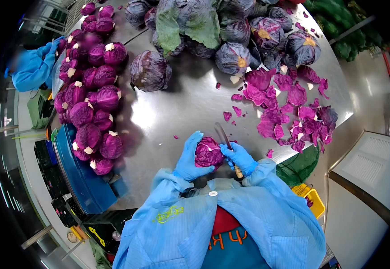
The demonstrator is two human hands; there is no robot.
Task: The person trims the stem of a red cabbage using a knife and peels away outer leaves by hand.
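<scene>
Near the table's front edge, my left hand [190,157], in a blue glove, is wrapped round the left side of a peeled purple cabbage [209,153]. My right hand [240,158], also gloved, grips a knife [222,134] by its light handle, with the blade pointing up and away from me. The fingers of my right hand are close to the cabbage's right side; whether they touch it is hard to tell. Small purple scraps [227,116] lie on the metal table [188,105] beyond the knife.
Trimmed cabbages [87,136] are piled at the left, beside a blue bin [80,172]. Untrimmed cabbages [233,58] lie at the back. Loose purple leaves [271,121] cover the right side. Another person [33,67] in blue is at the far left. A yellow basket [316,204] stands low right.
</scene>
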